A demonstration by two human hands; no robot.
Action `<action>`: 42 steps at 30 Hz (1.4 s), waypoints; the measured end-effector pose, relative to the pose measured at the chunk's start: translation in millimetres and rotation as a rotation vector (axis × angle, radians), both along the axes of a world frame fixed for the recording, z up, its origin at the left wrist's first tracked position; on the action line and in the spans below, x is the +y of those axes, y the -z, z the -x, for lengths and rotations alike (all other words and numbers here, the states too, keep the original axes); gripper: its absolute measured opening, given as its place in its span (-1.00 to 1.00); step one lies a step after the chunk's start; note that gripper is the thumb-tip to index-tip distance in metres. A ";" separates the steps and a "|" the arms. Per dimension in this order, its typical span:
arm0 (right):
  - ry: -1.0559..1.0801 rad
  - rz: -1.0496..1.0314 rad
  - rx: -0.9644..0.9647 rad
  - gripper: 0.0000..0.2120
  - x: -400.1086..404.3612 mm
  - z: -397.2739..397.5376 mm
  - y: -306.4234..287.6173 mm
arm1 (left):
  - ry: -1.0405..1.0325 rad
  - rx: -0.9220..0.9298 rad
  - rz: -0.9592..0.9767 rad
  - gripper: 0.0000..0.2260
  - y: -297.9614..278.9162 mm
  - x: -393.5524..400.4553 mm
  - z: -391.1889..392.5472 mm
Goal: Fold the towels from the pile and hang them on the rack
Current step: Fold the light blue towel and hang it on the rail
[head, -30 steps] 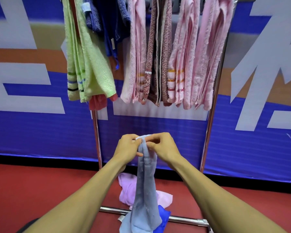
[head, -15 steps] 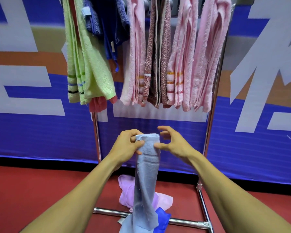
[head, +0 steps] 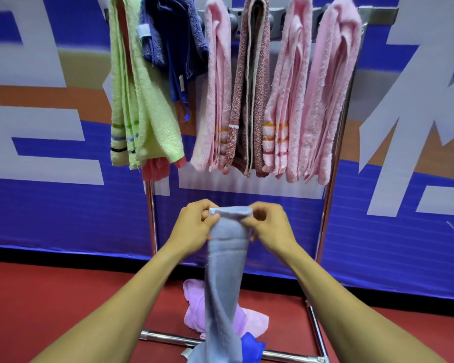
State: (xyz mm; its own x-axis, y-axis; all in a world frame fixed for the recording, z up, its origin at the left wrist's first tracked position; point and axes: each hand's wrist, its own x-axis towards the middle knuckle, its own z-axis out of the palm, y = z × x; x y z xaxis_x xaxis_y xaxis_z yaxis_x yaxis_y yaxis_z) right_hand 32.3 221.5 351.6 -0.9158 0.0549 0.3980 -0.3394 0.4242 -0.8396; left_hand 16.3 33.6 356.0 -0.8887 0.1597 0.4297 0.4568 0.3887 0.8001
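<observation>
Left hand (head: pixel 194 226) and right hand (head: pixel 269 225), centre frame, both with fingers curled, pinching top corners of long pale blue-grey terry towel (head: pixel 224 284). Hangs straight down, lower end at bottom edge. Behind it on red floor (head: pixel 50 305): crumpled lilac towel (head: pixel 194 307), bright blue cloth (head: pixel 252 347). Upper centre: chrome towel rack (head: pixel 328 218) with hung lime-green striped towel (head: pixel 142 100), navy towel (head: pixel 173 40), pink towels (head: pixel 309 95).

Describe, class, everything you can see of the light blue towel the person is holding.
The light blue towel looks like thin, soft cloth, gathered into a narrow strip that hangs straight down, slightly twisted. The left hand and right hand pinch its top edge, stretched level between them. Its lower end reaches the towels on the red floor, before the rack's base bar.
</observation>
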 end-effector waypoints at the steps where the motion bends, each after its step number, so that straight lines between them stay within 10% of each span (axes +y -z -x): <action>1: 0.070 0.026 0.117 -0.88 -4.5 -1.7 -7.6 | -0.012 0.068 -0.023 -0.89 -8.0 1.2 0.2; 14: 0.184 -0.059 0.344 -0.89 -17.7 -1.3 -25.9 | -0.151 0.310 -0.138 -0.90 -22.4 7.7 3.5; 22: 0.075 0.065 0.212 -0.83 -14.3 -0.3 -22.3 | 0.183 -0.109 -0.402 -0.83 -5.7 5.8 -0.8; 29: 0.021 0.100 0.199 -0.86 -12.5 -3.7 -21.1 | 0.285 -0.264 -0.195 -0.80 13.3 3.1 0.2; 35: -0.371 -0.065 -0.427 -0.80 3.9 -5.2 10.5 | 0.201 -0.241 -0.381 -0.86 8.9 4.2 4.3; 42: -0.357 0.077 -0.359 -0.71 0.4 -3.8 13.4 | 0.037 -0.304 -0.549 -0.75 9.5 1.8 11.0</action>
State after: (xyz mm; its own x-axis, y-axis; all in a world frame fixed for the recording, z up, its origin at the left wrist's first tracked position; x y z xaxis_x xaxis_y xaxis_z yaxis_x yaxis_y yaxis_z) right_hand 36.1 221.9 338.3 -0.9610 -0.2694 0.0622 -0.1366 0.2671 -0.9539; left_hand 5.3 35.4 346.5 -0.9821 0.0205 0.1872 0.1832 -0.1276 0.9748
